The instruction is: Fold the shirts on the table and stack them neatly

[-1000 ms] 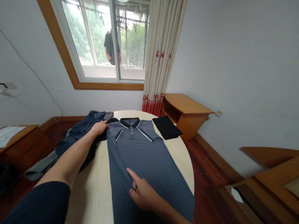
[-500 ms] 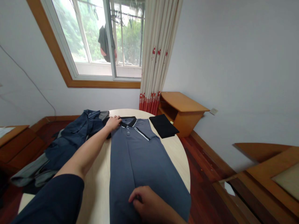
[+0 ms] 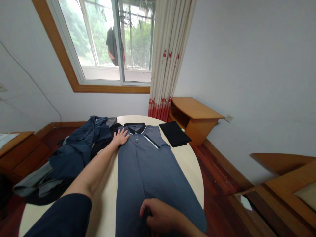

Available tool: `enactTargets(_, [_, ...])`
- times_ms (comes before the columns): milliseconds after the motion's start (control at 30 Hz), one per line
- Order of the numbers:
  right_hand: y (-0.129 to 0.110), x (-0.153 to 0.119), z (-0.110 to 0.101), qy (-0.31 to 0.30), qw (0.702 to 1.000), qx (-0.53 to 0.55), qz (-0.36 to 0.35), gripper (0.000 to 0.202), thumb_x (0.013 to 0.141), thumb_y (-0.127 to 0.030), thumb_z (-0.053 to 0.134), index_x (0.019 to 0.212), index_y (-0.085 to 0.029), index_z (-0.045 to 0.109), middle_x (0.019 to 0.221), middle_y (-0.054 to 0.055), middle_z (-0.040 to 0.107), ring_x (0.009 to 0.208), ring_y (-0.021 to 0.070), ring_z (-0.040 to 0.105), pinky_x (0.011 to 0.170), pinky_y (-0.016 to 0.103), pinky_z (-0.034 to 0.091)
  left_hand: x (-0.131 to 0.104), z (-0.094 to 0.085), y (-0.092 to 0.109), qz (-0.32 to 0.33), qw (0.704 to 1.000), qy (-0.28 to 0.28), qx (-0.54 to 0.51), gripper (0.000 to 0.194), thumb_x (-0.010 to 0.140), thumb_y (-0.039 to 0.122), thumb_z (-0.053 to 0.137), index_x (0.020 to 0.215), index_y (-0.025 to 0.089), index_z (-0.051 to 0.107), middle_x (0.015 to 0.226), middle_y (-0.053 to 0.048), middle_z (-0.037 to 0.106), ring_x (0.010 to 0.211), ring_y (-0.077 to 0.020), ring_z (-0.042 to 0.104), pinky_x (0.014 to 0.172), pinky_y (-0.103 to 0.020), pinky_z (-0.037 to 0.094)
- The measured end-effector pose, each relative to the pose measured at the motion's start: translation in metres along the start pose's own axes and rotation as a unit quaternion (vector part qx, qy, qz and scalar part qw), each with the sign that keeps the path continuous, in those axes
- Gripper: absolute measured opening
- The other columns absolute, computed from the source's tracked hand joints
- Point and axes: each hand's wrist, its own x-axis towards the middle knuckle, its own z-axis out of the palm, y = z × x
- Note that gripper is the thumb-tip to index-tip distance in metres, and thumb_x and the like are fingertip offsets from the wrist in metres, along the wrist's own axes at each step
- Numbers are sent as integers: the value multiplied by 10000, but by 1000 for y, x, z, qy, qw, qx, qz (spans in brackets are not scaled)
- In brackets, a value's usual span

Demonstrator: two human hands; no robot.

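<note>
A dark grey-blue polo shirt [image 3: 155, 171] lies spread on the round pale table, its black collar with white trim at the far end. One short sleeve is folded inward across the chest on the right side. My left hand [image 3: 120, 137] rests flat near the shirt's left shoulder, fingers spread and holding nothing. Over the lower part of the shirt is my right hand [image 3: 158, 214], its fingers loosely curled with nothing visible in them; whether it touches the fabric I cannot tell.
To the left lies a heap of dark blue and grey clothes [image 3: 76, 151]. A folded black garment [image 3: 175, 133] lies at the table's [image 3: 189, 164] back right edge. Beyond stand a wooden cabinet [image 3: 197, 108] and a long curtain [image 3: 170, 59] beside the window.
My left hand has gone from closed fingers at the collar's left side to lying flat and spread, slightly nearer me. My right hand stays low over the shirt. The view has shifted slightly.
</note>
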Motion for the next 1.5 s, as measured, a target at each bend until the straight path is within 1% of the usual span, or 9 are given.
enactTargets(200, [-12, -1, -16, 144, 981, -123, -51, 280, 806, -180, 587, 1043, -192, 737, 817, 32, 735, 723, 155, 649, 638, 221, 414, 12, -20, 8, -10, 999, 35, 17, 666, 996, 518, 246, 1559, 174, 336, 1639, -135, 239, 1506, -395, 189, 1167, -652, 120])
enactTargets(333, [-9, 9, -31, 243, 957, -151, -54, 227, 857, -244, 597, 1038, -220, 733, 860, 27, 740, 827, 181, 659, 736, 251, 422, -25, -20, 31, 12, 993, 111, 33, 643, 1013, 436, 246, 1555, 98, 320, 1646, -161, 204, 1526, -342, 146, 1201, -582, 75])
enactTargets(467, [7, 32, -47, 332, 923, -167, -101, 223, 901, -244, 565, 1064, -194, 708, 994, 56, 723, 922, 185, 652, 821, 262, 441, -113, 5, 50, 109, 983, 148, 16, 642, 1019, 464, 256, 1530, 94, 369, 1612, -174, 296, 1507, -312, 240, 1208, -530, 175])
enactTargets(633, [28, 64, -63, 412, 874, -214, -145, 240, 933, -238, 547, 1126, -170, 672, 1189, 102, 671, 1123, 215, 588, 987, 323, 413, -247, 33, 58, 209, 974, 73, -53, 660, 1018, 529, 279, 1550, 145, 333, 1629, -139, 264, 1519, -283, 212, 1222, -499, 199])
enactTargets(900, [52, 75, -68, 461, 842, -250, -127, 260, 951, -257, 536, 1154, -161, 668, 1330, 126, 617, 1257, 244, 522, 1030, 378, 395, -386, 20, 74, 324, 937, -25, -127, 667, 988, 470, 431, 1576, 197, 274, 1646, -106, 213, 1527, -322, 154, 1224, -550, 192])
enactTargets(1067, [56, 75, -67, 470, 836, -249, -136, 266, 953, -262, 525, 1143, -155, 678, 1327, 127, 622, 1253, 237, 529, 1041, 378, 393, -368, -14, 77, 373, 900, -36, -222, 437, 1038, 358, 314, 1260, 225, 667, 1314, -61, 677, 1244, -207, 604, 1115, -375, 426])
enactTargets(1200, [57, 76, -66, 472, 835, -241, -148, 271, 951, -255, 513, 1140, -157, 681, 1331, 131, 618, 1262, 233, 523, 1051, 389, 388, -319, -23, 77, 290, 935, 35, -203, 459, 1023, 413, 362, 1337, 187, 609, 1454, -103, 562, 1378, -256, 480, 1175, -461, 341])
enactTargets(1333, [62, 67, -67, 469, 838, -243, -139, 280, 942, -254, 516, 1155, -165, 673, 1346, 123, 609, 1284, 232, 512, 1065, 381, 383, -308, -8, 80, 335, 930, -27, -147, 616, 980, 497, 446, 1512, 189, 405, 1621, -131, 286, 1517, -319, 206, 1206, -602, 169])
enactTargets(1500, [84, 28, -74, 516, 819, -248, 42, 398, 913, -285, 551, 1264, -111, 621, 1328, 208, 580, 1225, 321, 543, 1008, 410, 418, -325, -11, 79, 420, 863, -64, -273, 415, 985, 483, 467, 1215, 218, 689, 1325, -100, 666, 1275, -250, 574, 1100, -420, 413])
